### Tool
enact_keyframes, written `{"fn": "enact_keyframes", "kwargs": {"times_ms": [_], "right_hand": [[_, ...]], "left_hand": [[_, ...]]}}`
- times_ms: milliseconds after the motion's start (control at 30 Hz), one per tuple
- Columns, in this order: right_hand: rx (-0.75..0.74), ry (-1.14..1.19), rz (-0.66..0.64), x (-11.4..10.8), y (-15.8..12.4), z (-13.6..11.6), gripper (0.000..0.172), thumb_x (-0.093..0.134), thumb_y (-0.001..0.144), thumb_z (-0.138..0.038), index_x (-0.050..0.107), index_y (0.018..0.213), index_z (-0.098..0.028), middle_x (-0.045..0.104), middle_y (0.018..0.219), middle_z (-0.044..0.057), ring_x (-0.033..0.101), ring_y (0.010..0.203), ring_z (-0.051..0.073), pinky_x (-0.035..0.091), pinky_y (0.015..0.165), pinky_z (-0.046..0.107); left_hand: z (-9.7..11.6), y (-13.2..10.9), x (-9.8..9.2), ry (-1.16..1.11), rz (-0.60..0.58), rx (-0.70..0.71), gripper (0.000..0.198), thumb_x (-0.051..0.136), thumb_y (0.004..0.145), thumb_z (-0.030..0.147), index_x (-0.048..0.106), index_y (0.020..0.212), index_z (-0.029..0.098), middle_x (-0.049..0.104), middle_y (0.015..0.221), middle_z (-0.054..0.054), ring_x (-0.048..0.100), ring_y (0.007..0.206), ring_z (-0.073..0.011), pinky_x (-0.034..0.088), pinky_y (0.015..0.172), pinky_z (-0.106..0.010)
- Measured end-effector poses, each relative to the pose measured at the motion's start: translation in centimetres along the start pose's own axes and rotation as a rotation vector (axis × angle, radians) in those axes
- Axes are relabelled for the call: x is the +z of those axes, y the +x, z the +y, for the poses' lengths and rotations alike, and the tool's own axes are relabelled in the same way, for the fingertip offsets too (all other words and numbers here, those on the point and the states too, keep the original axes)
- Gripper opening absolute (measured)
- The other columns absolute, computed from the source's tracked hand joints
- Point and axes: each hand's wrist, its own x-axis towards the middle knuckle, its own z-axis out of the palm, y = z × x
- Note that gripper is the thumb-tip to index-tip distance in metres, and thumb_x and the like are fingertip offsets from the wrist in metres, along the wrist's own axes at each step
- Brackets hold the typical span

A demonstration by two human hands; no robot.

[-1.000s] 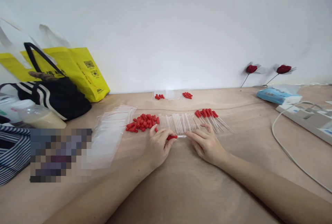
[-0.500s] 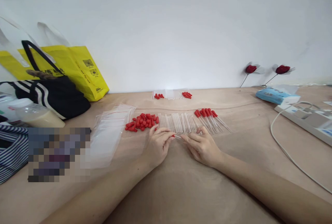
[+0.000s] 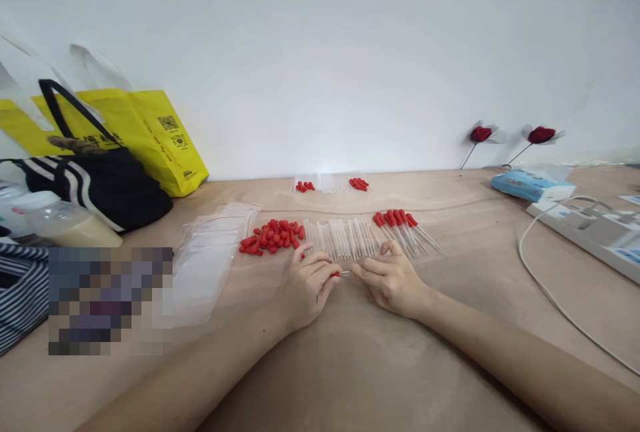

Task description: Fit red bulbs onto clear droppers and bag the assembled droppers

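Observation:
My left hand [image 3: 311,282] pinches a red rubber bulb [image 3: 335,274] between thumb and fingertips. From its end a clear glass dropper tube [image 3: 345,273] runs across to my right hand [image 3: 393,282], whose fingers are closed on the other end. Just beyond my left hand lies a pile of loose red rubber bulbs [image 3: 273,237]. A row of clear tubes [image 3: 345,237] is spread behind both hands. Several droppers with red bulbs fitted [image 3: 400,220] lie fanned out beyond my right hand.
Clear zip bags [image 3: 207,272] lie at the left; a filled bag [image 3: 327,183] rests against the wall. Further left are a yellow bag [image 3: 150,132], a black bag [image 3: 120,185] and a bottle [image 3: 75,222]. Right are a blue tissue pack [image 3: 530,185], a power strip [image 3: 595,229] and its cable [image 3: 550,305].
The bulb and tube between my hands have come slightly nearer to me, and less of the tube shows. Both hands keep their grip; the view has shifted a little.

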Motion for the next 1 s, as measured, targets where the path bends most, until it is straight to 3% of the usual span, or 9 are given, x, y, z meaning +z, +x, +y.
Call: {"fn": "enact_keyframes", "kwargs": {"times_ms": [367,567,733,1000], "right_hand": [[0.054,0.077,-0.006,0.4,0.2,-0.6,0.025,0.036,0.080,-0.008,0.060,0.082,-0.013,0.053,0.058,-0.002,0.043,0.052,0.009,0.026,0.067,0.030],[0.102,-0.021,0.020,0.3,0.0,-0.4,0.020,0.041,0.086,-0.017,0.061,0.089,-0.016,0.056,0.060,-0.002,0.047,0.058,0.010,0.027,0.078,0.033],[0.098,-0.072,0.019,-0.1,-0.2,-0.2,0.018,0.045,0.084,-0.018,0.061,0.091,-0.018,0.058,0.061,-0.002,0.047,0.062,0.012,0.027,0.084,0.036],[0.085,-0.065,0.055,0.4,-0.3,-0.4,0.019,0.041,0.083,-0.013,0.060,0.086,-0.017,0.056,0.058,-0.003,0.046,0.059,0.011,0.027,0.081,0.036]], "left_hand": [[0.3,0.2,-0.3,0.026,-0.016,0.042,0.015,0.043,0.083,0.018,0.058,0.080,0.019,0.067,0.071,0.001,0.058,0.080,-0.0149,0.025,0.094,-0.042],[-0.5,0.2,-0.8,0.121,0.040,0.083,0.017,0.051,0.082,0.025,0.058,0.096,0.022,0.069,0.090,0.001,0.057,0.092,-0.0174,0.016,0.102,-0.046],[-0.8,0.0,-1.1,0.141,0.051,0.091,0.012,0.053,0.081,0.026,0.061,0.089,0.024,0.069,0.087,0.004,0.056,0.091,-0.0170,0.015,0.103,-0.047],[-0.5,0.1,-1.0,0.109,0.030,0.086,0.011,0.050,0.082,0.021,0.060,0.085,0.025,0.069,0.085,0.005,0.057,0.088,-0.0161,0.017,0.099,-0.046]]}}
